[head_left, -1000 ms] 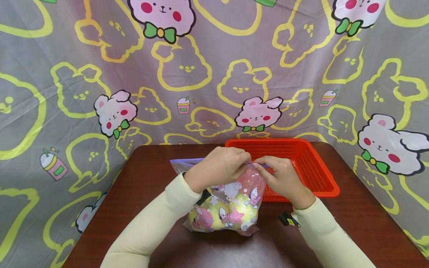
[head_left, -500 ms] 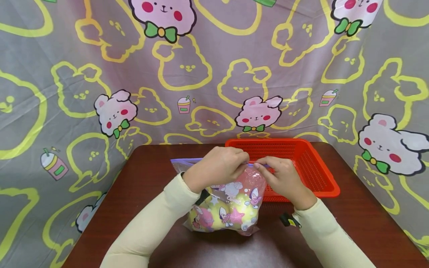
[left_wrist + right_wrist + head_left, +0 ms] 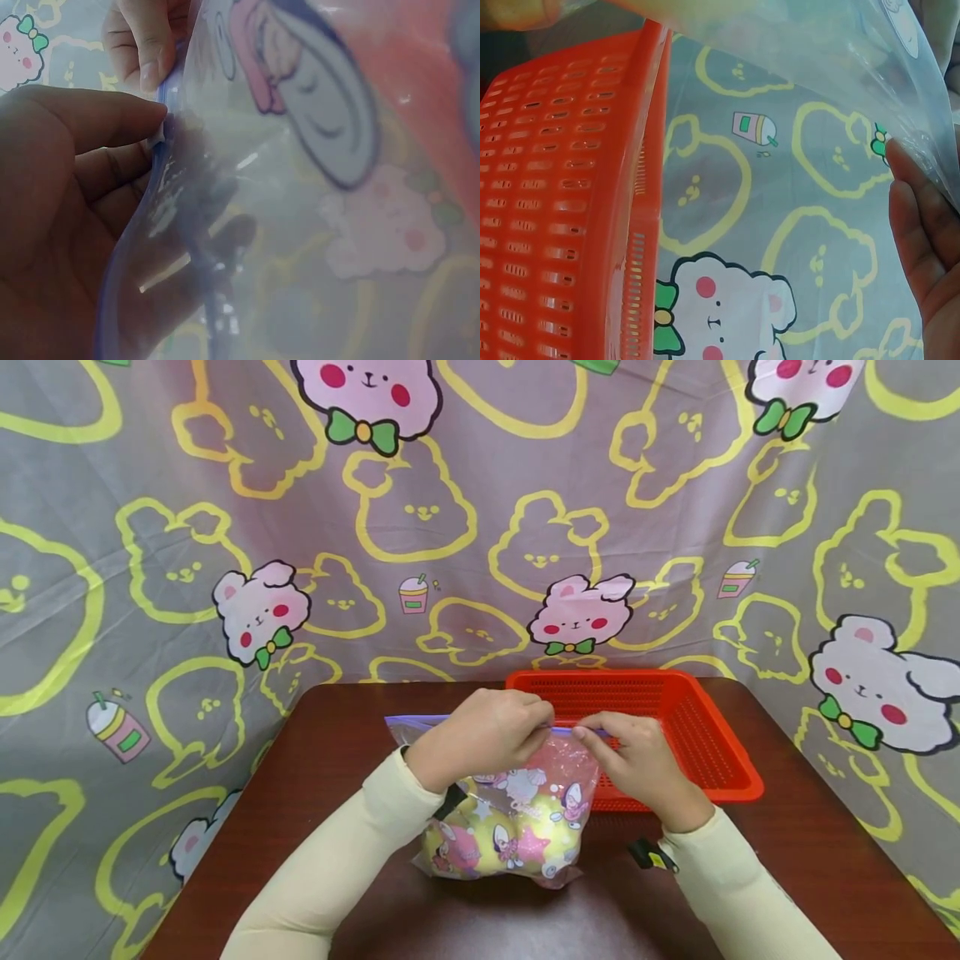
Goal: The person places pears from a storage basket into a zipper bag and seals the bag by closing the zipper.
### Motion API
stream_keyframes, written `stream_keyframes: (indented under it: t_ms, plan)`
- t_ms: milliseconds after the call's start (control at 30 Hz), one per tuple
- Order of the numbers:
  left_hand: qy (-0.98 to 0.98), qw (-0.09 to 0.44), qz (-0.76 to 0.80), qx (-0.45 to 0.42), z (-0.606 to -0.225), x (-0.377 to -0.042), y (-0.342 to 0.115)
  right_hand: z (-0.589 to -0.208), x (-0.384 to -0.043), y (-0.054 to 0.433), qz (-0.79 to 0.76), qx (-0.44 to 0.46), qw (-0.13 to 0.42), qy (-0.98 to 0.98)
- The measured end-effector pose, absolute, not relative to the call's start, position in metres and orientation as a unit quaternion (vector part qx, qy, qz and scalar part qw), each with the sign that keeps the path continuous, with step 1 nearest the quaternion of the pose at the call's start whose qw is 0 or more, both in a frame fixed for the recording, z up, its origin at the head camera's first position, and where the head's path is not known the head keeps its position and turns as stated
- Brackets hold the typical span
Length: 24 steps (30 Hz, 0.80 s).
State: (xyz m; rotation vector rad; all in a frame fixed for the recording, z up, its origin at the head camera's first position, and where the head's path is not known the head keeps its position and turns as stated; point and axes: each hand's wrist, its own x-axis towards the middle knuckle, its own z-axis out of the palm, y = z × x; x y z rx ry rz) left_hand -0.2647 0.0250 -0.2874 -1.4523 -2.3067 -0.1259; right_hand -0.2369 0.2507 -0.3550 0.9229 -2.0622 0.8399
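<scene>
A clear zip bag (image 3: 517,835), printed with cartoon figures and stars, stands on the table with yellow rounded things inside. Its purple zip strip (image 3: 420,720) runs along the top. My left hand (image 3: 487,735) pinches this strip near the middle; in the left wrist view, a small white slider (image 3: 157,137) shows at its thumb and finger. Close by on the right, my right hand (image 3: 630,760) pinches the strip between thumb and forefinger. In the right wrist view, the fingers (image 3: 922,217) lie against the bag's upper edge. The exact kind of the yellow contents cannot be told.
Behind and right of the bag, a red perforated plastic basket (image 3: 712,743) stands on the dark brown table (image 3: 330,760). A patterned cloth (image 3: 465,527) hangs around the back and sides. A small black strap piece (image 3: 648,853) sits by the right sleeve.
The gap between my hands has widened a little: the left hand has slid slightly left along the zip strip, the right slightly right. The basket stays put.
</scene>
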Motion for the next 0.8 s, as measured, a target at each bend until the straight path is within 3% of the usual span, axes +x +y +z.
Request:
stream_keyframes:
  t_ms: [233,800]
  plan:
    - [-0.828,0.213,-0.044,-0.516,-0.288,-0.264,0.020,-0.356,-0.236,0.253,0.324,0.351,0.357,-0.803]
    - [-0.850,0.166,-0.053,-0.497,-0.283,-0.263,0.015,-0.344,-0.239,0.254,0.305,0.370,0.346,-0.806]
